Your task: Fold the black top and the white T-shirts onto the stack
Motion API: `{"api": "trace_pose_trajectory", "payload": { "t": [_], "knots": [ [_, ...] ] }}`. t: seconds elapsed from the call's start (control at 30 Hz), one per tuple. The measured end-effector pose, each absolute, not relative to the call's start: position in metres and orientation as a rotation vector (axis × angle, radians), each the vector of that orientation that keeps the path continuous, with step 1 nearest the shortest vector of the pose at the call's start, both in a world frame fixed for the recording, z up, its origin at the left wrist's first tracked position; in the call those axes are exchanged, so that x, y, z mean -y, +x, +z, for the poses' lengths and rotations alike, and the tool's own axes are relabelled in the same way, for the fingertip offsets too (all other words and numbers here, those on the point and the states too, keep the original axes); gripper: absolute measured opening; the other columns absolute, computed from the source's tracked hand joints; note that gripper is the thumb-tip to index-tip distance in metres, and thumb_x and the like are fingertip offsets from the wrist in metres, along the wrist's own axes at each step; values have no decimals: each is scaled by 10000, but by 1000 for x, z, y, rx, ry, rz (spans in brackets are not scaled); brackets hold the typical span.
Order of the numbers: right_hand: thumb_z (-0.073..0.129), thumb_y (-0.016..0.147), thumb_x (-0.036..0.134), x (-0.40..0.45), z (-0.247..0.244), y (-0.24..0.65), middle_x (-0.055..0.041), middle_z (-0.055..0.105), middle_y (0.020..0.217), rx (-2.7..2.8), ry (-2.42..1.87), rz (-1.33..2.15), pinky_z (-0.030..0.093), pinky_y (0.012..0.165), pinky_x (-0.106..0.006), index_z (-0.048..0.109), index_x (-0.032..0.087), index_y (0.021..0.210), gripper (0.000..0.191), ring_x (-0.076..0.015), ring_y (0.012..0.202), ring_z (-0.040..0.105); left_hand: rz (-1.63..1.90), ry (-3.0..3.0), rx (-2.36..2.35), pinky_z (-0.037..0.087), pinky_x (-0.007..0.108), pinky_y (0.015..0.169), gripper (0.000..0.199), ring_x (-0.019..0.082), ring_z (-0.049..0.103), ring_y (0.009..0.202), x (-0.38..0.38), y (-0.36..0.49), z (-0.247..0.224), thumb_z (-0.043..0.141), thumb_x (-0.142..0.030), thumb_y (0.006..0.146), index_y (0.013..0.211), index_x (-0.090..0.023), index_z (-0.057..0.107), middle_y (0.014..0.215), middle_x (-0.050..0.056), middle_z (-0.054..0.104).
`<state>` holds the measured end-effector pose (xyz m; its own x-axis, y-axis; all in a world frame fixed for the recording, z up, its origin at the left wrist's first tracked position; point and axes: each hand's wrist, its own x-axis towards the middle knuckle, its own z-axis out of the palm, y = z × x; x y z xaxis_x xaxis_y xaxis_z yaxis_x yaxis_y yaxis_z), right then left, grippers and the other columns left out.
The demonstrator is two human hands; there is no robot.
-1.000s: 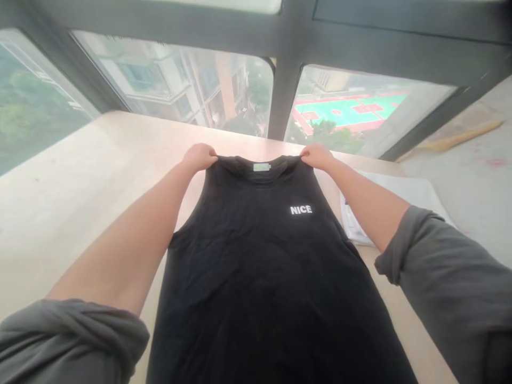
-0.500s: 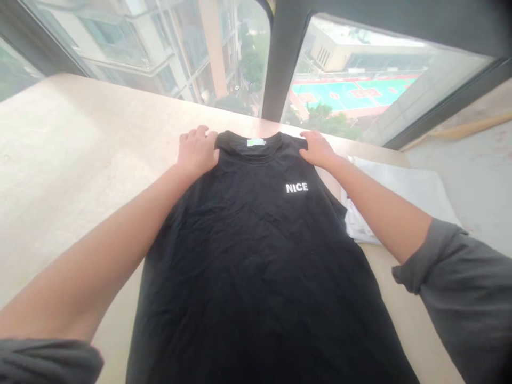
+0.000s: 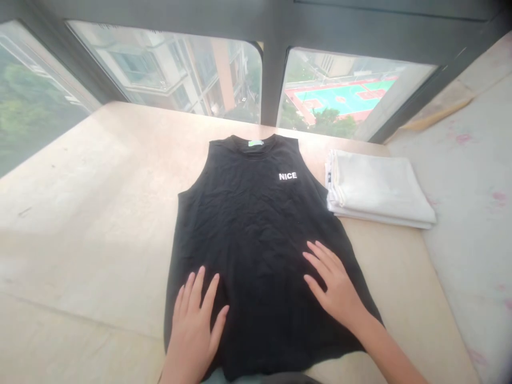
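- Our left hand [image 3: 194, 330] is open, palm down over the lower left part of the black sleeveless shirt [image 3: 256, 229], with the fingers spread and the thumb out to the right; it grips nothing.
- Our right hand [image 3: 338, 293] is open too, palm down over the shirt's lower right part, its fingers pointing up and to the left. We cannot tell how firmly either palm touches the cloth.
- We see the shirt spread out front side up on the pale ledge [image 3: 100, 213], its neckline toward the windows and its hem toward us, with small wrinkles across the chest.
- On its chest, to our right, we read the white word NICE [image 3: 288, 176], and inside the collar we see a small light label [image 3: 256, 143].
- Just beside the shirt's right edge we have a folded white cloth [image 3: 380, 186], lying flat on the ledge, its near left corner against the black fabric.
- Beyond the ledge we face the dark window frame [image 3: 272, 80], and through the glass we see buildings, trees and a green-and-red sports court [image 3: 340, 101].
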<state>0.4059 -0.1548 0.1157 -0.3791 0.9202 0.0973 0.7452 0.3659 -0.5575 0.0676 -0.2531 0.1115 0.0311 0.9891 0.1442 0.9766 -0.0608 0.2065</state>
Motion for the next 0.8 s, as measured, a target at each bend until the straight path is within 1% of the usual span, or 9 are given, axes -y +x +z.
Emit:
{"api": "trace_pose_trajectory", "payload": {
  "t": [0.07, 0.1, 0.2, 0.33, 0.47, 0.57, 0.63, 0.7, 0.8],
  "knots": [
    [534, 918, 408, 166, 106, 399, -6, 302, 1603, 2357, -1459, 498, 293, 1188, -633, 359, 378, 1527, 634, -350, 1479, 282, 332, 2218, -2159, 306, 611, 1150, 831, 378, 251, 1489, 256, 68, 108, 544, -417, 872, 1586, -347, 124, 1645, 65, 194],
    [528, 919, 422, 167, 104, 396, -23, 266, 1616, 2397, -1466, 449, 273, 1189, -640, 348, 354, 1537, 647, -359, 1486, 260, 307, 2227, -2167, 288, 607, 1160, 816, 378, 241, 1493, 254, 65, 108, 539, -424, 879, 1586, -334, 142, 1646, 71, 190],
    [484, 940, 435, 163, 101, 387, -67, 238, 1624, 2452, -1473, 338, 256, 1189, -627, 380, 284, 1531, 619, -360, 1495, 233, 244, 2272, -2156, 257, 571, 1184, 734, 364, 234, 1498, 242, 52, 107, 512, -444, 903, 1572, -292, 254, 1643, 84, 201],
    [454, 953, 445, 142, 100, 372, -83, 261, 1618, 2422, -1488, 279, 245, 1193, -604, 440, 246, 1498, 581, -354, 1495, 238, 194, 2333, -2130, 245, 536, 1196, 638, 346, 232, 1502, 213, 24, 107, 450, -468, 939, 1529, -236, 384, 1630, 107, 247],
    [443, 959, 460, 110, 102, 347, -87, 297, 1608, 2383, -1519, 250, 228, 1198, -589, 478, 237, 1470, 558, -348, 1487, 259, 143, 2360, -2122, 263, 520, 1187, 608, 342, 269, 1489, 168, 0, 112, 407, -482, 958, 1500, -208, 433, 1613, 128, 296],
    [440, 967, 457, 94, 106, 330, -109, 306, 1603, 2368, -1568, 252, 225, 1197, -583, 484, 207, 1463, 557, -345, 1488, 254, 78, 2377, -2125, 287, 529, 1169, 594, 348, 317, 1467, 145, -5, 119, 406, -476, 961, 1483, -197, 456, 1598, 142, 327],
    [452, 969, 443, 98, 108, 325, -126, 320, 1596, 2376, -1570, 274, 234, 1197, -571, 492, 178, 1454, 554, -342, 1490, 249, 47, 2379, -2148, 306, 541, 1153, 584, 354, 343, 1451, 146, -5, 121, 405, -469, 964, 1467, -181, 473, 1585, 151, 353],
    [475, 966, 419, 116, 109, 332, -125, 349, 1583, 2408, -1495, 303, 260, 1197, -544, 509, 171, 1435, 532, -325, 1485, 267, 51, 2397, -2149, 323, 539, 1142, 569, 351, 368, 1437, 163, -5, 121, 399, -464, 968, 1445, -169, 495, 1566, 151, 390],
    [484, 968, 353, 162, 106, 367, -89, 457, 1518, 2419, -1369, 310, 298, 1191, -518, 552, 209, 1376, 438, -274, 1428, 384, 152, 2457, -2128, 332, 532, 1139, 539, 335, 435, 1392, 209, -14, 116, 409, -473, 966, 1403, -180, 526, 1513, 142, 470]
  ]
}}
